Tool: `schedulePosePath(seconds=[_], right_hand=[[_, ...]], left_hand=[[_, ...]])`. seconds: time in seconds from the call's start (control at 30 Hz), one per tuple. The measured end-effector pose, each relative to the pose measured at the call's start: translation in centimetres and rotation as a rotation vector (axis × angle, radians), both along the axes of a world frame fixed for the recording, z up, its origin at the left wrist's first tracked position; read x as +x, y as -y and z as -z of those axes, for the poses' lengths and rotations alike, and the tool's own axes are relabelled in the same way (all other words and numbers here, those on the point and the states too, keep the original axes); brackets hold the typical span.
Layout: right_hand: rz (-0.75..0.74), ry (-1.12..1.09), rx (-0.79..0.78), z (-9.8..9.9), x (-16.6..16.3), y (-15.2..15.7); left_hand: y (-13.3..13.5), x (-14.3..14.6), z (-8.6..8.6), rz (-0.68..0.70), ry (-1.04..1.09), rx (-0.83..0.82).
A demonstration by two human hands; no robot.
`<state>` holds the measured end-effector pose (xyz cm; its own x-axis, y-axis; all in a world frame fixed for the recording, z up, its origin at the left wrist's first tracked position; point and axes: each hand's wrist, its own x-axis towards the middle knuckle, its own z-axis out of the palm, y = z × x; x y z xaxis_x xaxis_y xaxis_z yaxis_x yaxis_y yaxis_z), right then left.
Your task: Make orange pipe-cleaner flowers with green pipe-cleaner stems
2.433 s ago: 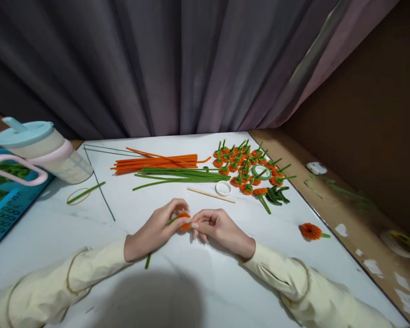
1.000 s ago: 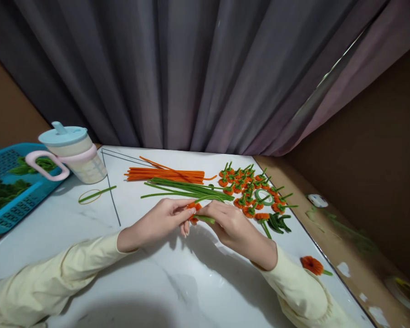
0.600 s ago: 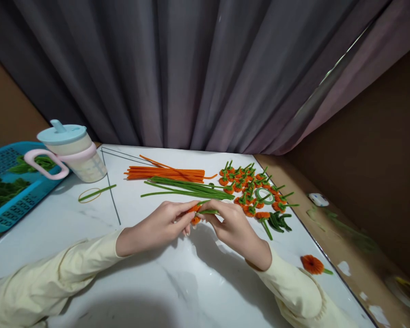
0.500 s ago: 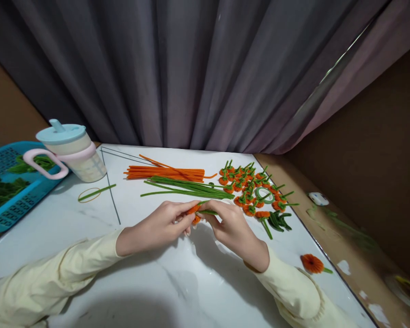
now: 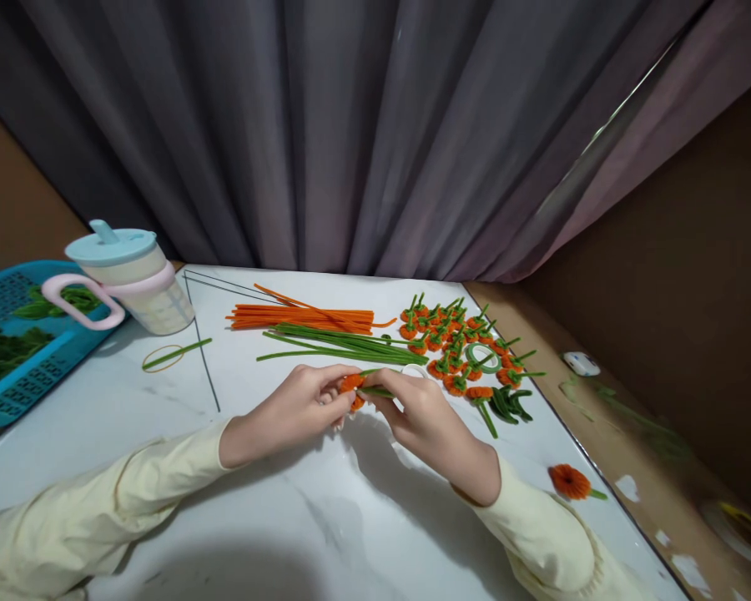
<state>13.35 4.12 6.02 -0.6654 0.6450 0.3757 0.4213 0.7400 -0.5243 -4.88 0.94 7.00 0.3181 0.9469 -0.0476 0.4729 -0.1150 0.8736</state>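
Between my two hands is a small orange pipe-cleaner flower (image 5: 351, 383) with green stem pieces on its right side. My left hand (image 5: 304, 406) is closed, pinching the orange part. My right hand (image 5: 422, 413) is closed too, its thumb and fingers on the green pipe-cleaner stem (image 5: 379, 391); the fingertips partly hide it. Just beyond the hands lie a bundle of green pipe cleaners (image 5: 344, 342) and a bundle of orange pipe cleaners (image 5: 300, 317). To the right stands a cluster of orange flowers (image 5: 438, 340) with green stems, around a roll of green tape (image 5: 483, 358).
A lidded cup (image 5: 134, 280) with a pink handle stands at left beside a blue basket (image 5: 37, 380) of green pieces. A green stick with a rubber band (image 5: 163, 357) lies near it. Green leaf pieces (image 5: 510, 405) and a single orange flower (image 5: 569, 482) are at right.
My hands keep their hold on the orange flower and its green stem, and the right hand has turned slightly. The things on the table have stayed in place.
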Motion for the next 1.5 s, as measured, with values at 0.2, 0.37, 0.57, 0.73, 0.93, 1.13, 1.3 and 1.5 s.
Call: schedulePosePath(seconds=[0.2,0.37,0.57,0.73,0.93,1.13,1.3,1.5], right_hand=[[-0.053,0.145,0.087,-0.3,0.4,0.1],[0.004,0.123,0.051,-0.2,0.2,0.1],[0.174,0.12,-0.01,-0.8,0.6,0.3],[0.148,0.159,0.193,0.4,-0.4,1.6],[0.125,-0.045,0.183,1.2,-0.8,1.3],[0.141,-0.18,-0.186,0.1,-0.4,0.5],[0.167,-0.226,-0.562,-0.1,-0.6,0.4],[0.197,-0.272,-0.621,-0.4,-0.6,0.4]], left_hand=[[0.1,0.2,0.2,-0.019,0.054,-0.025],[-0.5,0.1,0.6,-0.009,0.29,-0.239],[-1.1,0.2,0.0,-0.122,0.58,-0.471],[-0.8,0.1,0.7,-0.203,0.743,-0.568],[-0.8,0.0,1.3,-0.175,0.757,-0.574],[-0.8,-0.1,0.9,-0.199,0.731,-0.548],[-0.5,0.0,0.7,-0.189,0.686,-0.486],[-0.3,0.2,0.4,-0.125,0.506,-0.323]])
